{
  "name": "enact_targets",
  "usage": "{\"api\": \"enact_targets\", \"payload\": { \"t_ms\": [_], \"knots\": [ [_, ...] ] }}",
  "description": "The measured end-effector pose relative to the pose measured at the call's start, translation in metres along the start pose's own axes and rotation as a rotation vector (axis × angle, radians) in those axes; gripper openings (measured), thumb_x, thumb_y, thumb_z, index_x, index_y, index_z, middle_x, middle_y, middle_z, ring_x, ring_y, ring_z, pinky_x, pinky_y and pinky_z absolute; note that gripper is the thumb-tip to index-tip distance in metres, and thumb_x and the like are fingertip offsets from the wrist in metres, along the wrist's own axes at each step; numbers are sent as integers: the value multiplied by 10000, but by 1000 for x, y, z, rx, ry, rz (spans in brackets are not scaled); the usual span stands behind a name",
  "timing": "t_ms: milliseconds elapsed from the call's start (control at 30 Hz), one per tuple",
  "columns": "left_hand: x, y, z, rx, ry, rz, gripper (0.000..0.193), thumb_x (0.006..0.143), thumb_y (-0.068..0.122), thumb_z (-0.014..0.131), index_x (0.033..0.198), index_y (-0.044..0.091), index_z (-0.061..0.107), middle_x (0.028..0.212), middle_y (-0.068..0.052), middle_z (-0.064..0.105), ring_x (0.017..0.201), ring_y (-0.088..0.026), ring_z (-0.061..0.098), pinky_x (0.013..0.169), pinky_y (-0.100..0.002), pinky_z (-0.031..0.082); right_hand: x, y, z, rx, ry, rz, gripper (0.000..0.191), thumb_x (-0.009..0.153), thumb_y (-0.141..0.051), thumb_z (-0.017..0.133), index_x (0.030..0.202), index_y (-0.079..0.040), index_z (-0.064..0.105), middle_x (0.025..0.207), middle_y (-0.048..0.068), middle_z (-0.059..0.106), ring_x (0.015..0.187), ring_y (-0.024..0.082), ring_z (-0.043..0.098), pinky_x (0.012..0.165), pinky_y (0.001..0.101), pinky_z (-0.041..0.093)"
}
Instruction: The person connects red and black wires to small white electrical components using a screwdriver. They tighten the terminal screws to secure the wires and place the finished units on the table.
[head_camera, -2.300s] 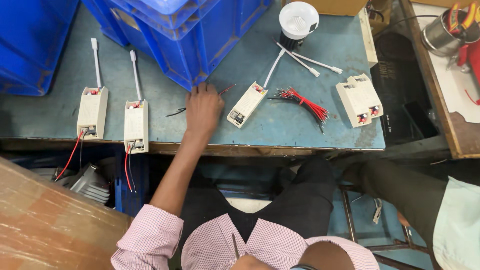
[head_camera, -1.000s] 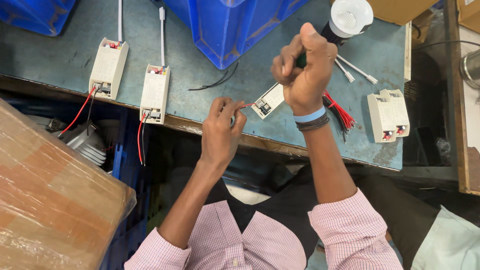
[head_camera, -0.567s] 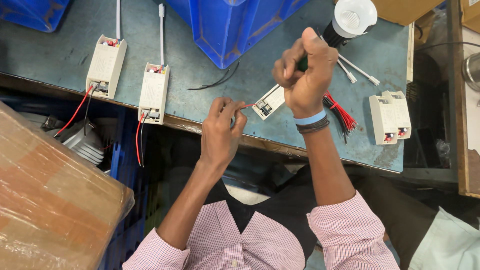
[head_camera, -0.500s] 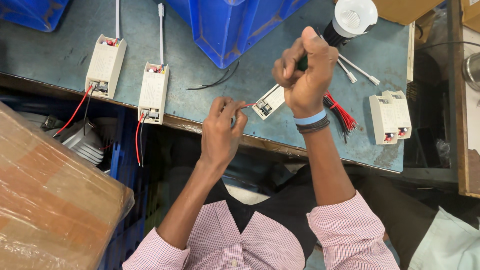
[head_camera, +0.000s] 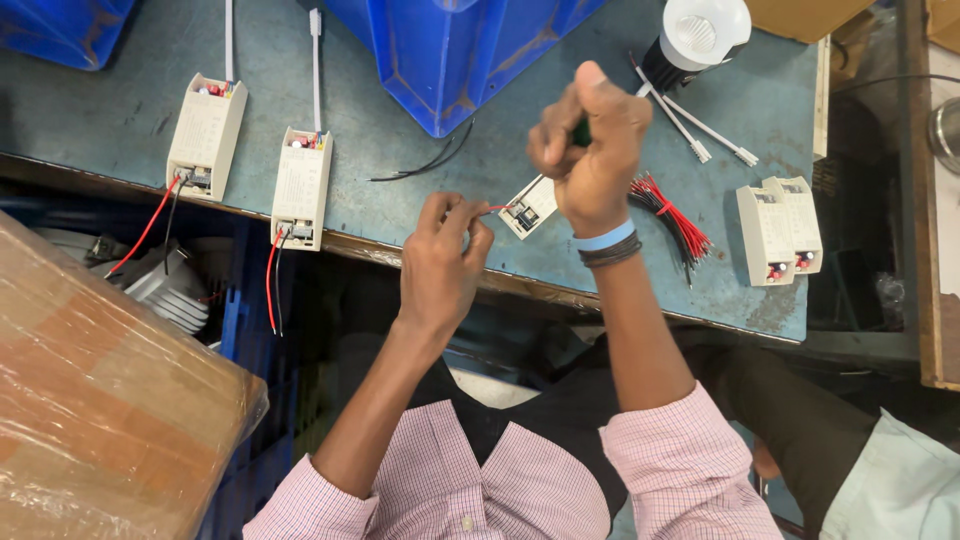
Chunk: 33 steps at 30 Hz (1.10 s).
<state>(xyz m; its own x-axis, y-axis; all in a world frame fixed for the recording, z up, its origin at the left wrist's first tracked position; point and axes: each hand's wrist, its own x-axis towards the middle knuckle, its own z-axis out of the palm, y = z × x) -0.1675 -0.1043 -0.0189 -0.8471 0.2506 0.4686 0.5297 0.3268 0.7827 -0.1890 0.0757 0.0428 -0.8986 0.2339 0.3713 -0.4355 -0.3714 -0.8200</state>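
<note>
Head view: left hand pinches a short red wire between thumb and fingertips, the wire's far end meeting the terminal end of a small white driver box lying on the blue-grey bench. Right hand is clenched around a green-handled tool, fist directly above the box; the tool tip is hidden. A bundle of red wires lies just beside the right wrist. Two wired driver boxes lie to the left, near the bench edge, and a pair of white boxes to the right. A blue crate stands behind the hands.

Compared with 0.5 s ago, both hands keep the same grasp and position; the box has not shifted. At 2.3 s ago only the left hand was on the bench.
</note>
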Motion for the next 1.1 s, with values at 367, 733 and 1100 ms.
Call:
{"api": "enact_targets", "payload": {
  "t_ms": [367,733,1100],
  "knots": [
    [3,7,-4,38,2,30,154,895,19,689,1046,14,720,1008,-150,640,737,-350,692,641,-438,530,1,3,11,-84,-22,29,543,1098,-284,546,633,-9,491,534,37,412,446,91,286,451,273,216],
    [5,16,-5,14,-13,-3,180,883,8,693,1059,11,724,979,-128,637,662,-296,679,604,-413,515,0,0,1,-2,-21,-14,516,1095,-266,530,658,3,474,543,76,440,433,100,287,437,283,234],
    [4,14,-1,35,-4,0,156,894,22,696,1047,20,727,992,-131,643,691,-307,689,621,-416,526,-2,-3,4,-33,-9,-19,550,1085,-281,540,622,5,463,532,72,426,432,105,284,448,291,224]
  ]
}}
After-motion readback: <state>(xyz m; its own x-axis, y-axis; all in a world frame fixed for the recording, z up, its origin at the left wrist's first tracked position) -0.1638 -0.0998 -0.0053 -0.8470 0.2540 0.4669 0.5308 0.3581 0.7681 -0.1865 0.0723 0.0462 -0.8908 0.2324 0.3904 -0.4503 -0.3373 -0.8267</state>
